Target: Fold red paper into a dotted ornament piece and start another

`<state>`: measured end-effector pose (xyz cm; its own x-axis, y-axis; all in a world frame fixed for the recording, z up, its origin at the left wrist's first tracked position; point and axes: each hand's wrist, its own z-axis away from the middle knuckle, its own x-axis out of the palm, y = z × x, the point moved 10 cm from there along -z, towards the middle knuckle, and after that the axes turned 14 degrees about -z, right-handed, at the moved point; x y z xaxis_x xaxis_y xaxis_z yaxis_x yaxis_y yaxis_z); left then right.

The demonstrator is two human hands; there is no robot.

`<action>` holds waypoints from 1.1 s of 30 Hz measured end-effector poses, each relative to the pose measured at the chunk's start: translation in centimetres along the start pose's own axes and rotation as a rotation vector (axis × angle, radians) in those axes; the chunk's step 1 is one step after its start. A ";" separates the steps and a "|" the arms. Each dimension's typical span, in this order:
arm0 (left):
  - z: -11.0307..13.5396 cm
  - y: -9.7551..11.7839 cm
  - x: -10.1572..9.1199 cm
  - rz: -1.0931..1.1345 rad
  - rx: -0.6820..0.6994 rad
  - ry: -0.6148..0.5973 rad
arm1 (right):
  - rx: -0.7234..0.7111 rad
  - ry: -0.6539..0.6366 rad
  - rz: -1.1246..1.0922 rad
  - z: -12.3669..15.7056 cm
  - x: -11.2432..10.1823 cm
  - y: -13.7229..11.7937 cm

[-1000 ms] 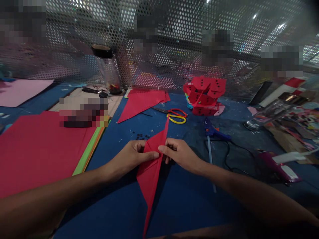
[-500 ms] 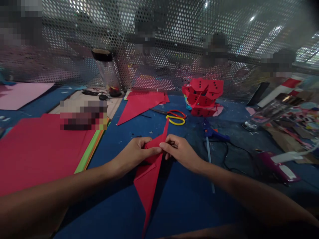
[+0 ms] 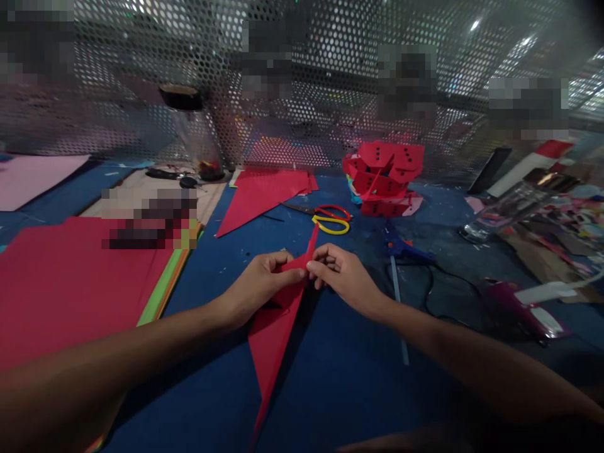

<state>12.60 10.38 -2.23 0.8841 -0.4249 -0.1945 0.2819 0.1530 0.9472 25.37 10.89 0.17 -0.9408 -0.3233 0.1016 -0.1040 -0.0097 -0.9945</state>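
A folded piece of red paper (image 3: 278, 333) lies over the blue table, its long point toward me and a narrow tip toward the scissors. My left hand (image 3: 264, 280) grips its upper left part, thumb on top and fingers curled beneath. At the right edge, my right hand (image 3: 342, 270) pinches the fold between thumb and fingers, close to the left thumb. Just beyond the narrow tip are scissors (image 3: 333, 219) with one red and one yellow handle. Behind them lies another red paper triangle (image 3: 264, 195).
Red sheets (image 3: 85, 283) stack at left over green and orange ones. A blue glue gun (image 3: 406, 245) with a glue stick and cord lies right, near a purple device (image 3: 526, 308). Red dotted paper pieces (image 3: 389, 176) and a clear jar (image 3: 195, 135) stand before the perforated metal panel (image 3: 325, 44).
The red paper's near point has swung left, and its inner flap lies differently. My right hand has risen slightly along the edge; both hands keep their grip. The view has shifted a little.
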 end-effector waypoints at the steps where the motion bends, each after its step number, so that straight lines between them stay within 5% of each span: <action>1: 0.0 0.0 -0.1 -0.003 0.005 0.003 | -0.002 -0.003 0.006 0.0 0.0 0.0; 33: -0.2 -0.5 -0.1 0.030 -0.009 0.011 | -0.087 0.025 0.145 0.4 -0.1 -0.2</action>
<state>12.41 10.53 -2.77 0.8965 -0.4098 -0.1685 0.2579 0.1733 0.9505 25.58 10.54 0.32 -0.9557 -0.2916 -0.0410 0.0068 0.1174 -0.9931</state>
